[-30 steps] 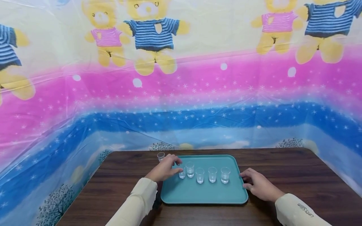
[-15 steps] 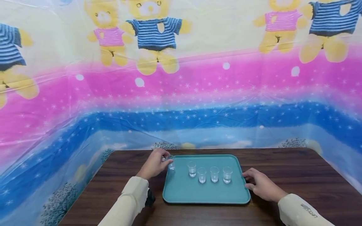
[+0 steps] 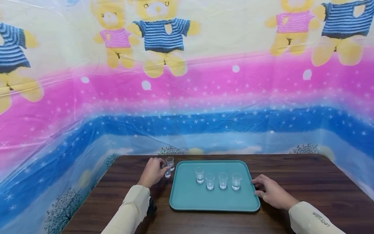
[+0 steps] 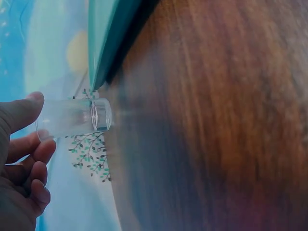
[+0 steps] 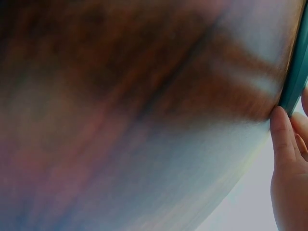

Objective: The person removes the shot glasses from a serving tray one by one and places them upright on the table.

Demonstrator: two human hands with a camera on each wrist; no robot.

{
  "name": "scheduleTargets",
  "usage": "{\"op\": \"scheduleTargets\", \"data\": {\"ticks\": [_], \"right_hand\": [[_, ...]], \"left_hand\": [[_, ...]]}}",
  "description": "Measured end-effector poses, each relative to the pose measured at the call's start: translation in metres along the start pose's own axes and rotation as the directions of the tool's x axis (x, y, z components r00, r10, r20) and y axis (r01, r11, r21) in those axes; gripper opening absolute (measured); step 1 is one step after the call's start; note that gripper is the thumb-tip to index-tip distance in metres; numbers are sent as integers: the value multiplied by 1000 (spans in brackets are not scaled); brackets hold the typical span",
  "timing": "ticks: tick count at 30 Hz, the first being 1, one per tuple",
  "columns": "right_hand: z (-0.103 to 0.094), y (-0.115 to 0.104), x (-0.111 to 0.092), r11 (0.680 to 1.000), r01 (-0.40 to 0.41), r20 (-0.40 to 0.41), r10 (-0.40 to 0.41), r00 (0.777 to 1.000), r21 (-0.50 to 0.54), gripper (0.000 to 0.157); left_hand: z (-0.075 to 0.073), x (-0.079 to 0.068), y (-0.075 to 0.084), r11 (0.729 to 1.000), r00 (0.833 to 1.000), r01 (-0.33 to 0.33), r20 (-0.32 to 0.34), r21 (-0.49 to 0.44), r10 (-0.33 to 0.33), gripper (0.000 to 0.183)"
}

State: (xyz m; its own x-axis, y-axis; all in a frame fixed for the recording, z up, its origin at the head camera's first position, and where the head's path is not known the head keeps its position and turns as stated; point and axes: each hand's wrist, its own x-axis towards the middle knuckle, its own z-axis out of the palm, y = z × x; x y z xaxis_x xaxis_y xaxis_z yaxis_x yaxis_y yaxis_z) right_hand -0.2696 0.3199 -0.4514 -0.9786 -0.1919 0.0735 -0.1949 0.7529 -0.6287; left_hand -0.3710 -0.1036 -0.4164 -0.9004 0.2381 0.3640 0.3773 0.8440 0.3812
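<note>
Head view: the left hand (image 3: 151, 174), its fingers nearly closed to a thumb-and-finger pinch, holds a clear shot glass (image 3: 168, 174) upright just left of the teal tray (image 3: 214, 200); the left wrist view shows the grip at the glass's rim, with the base low over the desk (image 3: 295, 175), and whether it touches the wood I cannot tell. A second shot glass (image 3: 170, 162) stands close behind it, also just left of the tray, so the gap to the tray's left rim is narrow. The right hand (image 3: 271, 191) is partly open, fingers loosely bent, tips touching the tray's right rim. Four upright shot glasses (image 3: 223, 180) stand across the tray's middle, nearer its right rim than its left; broad bare surface lies between them and the near rim, and more toward the left rim. Beyond the tray's far rim only a thin strip of wood reaches the desk's edge, while wider wood extends right of the tray.
</note>
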Motion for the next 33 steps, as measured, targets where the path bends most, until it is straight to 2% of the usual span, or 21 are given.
{"op": "scheduleTargets", "data": {"ticks": [8,16,19,22,26,30,33], "right_hand": [[1,2,1,1000,-6,-4,6,1000,5,33],[0,2,0,1000,3,3,-3,1000,-5,33],[0,3,0,1000,6,10,-6,1000,-6,33],[0,3,0,1000,4,11,-4,1000,-4,33],[-1,3,0,1000,6,8,-6,1000,-6,33],[-1,3,0,1000,11,13,-11,1000,-2,33],[0,3,0,1000,8,16,-8,1000,1,33]], "left_hand": [[9,3,-1,999,999,51,14,-4,-51,22],[16,4,1,995,995,95,-27,-18,-95,29],[17,3,1,996,994,90,-58,-17,-91,31],[15,3,3,999,992,47,-113,-12,-48,31],[12,5,12,997,987,-62,-153,-42,55,28],[14,6,25,979,981,-185,-77,-83,179,28],[17,6,35,961,965,-259,9,-102,261,31]]}}
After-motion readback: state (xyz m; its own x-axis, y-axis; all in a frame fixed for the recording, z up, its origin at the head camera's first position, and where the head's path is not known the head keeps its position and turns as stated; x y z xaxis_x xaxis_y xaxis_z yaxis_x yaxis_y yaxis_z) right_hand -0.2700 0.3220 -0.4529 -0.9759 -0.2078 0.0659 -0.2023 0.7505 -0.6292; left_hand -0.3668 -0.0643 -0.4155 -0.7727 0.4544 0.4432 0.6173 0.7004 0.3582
